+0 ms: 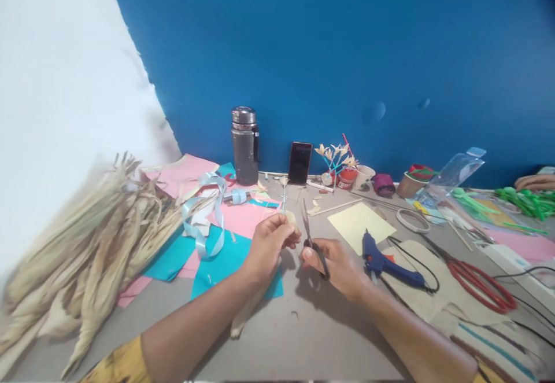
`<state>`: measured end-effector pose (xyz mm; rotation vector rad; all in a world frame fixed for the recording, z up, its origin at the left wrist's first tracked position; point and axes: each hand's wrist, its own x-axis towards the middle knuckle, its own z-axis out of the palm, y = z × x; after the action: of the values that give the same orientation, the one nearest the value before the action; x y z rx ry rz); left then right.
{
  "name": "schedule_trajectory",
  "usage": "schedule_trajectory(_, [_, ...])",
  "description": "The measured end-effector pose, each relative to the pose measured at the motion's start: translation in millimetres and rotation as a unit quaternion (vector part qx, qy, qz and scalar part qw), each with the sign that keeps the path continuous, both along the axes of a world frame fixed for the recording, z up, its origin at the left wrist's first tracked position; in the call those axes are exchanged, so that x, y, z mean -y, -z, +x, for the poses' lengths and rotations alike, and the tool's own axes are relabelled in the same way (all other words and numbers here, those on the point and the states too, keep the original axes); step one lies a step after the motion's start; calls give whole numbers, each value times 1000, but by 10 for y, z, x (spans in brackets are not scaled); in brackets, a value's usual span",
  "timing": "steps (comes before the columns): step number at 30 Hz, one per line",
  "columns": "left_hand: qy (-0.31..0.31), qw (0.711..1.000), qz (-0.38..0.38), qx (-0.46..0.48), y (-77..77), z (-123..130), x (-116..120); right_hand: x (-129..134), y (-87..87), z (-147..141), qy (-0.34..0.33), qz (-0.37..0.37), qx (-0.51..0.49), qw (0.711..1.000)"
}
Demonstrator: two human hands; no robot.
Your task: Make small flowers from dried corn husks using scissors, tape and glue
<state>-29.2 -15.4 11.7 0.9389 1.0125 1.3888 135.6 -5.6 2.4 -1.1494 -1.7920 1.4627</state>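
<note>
My left hand (pixel 269 244) pinches a small pale piece of corn husk (pixel 291 217) between thumb and fingertips above the middle of the table. In my right hand (pixel 340 264) is a pair of scissors (pixel 306 221), gripped by its dark handles. The blades point up and away, just right of the husk piece and apart from it. Beneath my left forearm lies another strip of dried husk (pixel 243 316), partly hidden, beside a sheet of turquoise paper (pixel 225 261). A large heap of dried corn husks (pixel 95 261) fills the left side.
Along the blue wall stand a flask (pixel 245 154), a phone (pixel 300 163) and husk flowers (pixel 336 154) on blue stems. To the right lie a yellow sheet (pixel 358 224), a blue glue gun (pixel 388 265) and a coiled red cable (pixel 466 282). Light-blue ribbon (pixel 202 244) curls at left.
</note>
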Motion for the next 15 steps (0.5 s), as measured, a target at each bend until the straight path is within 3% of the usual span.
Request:
schedule_trajectory(5, [2, 999, 37, -33, -64, -41, 1, -2, 13, 15, -45, 8, 33, 998])
schedule_trajectory(15, [10, 998, 26, -49, -48, -37, -9, 6, 35, 18, -42, 7, 42, 998])
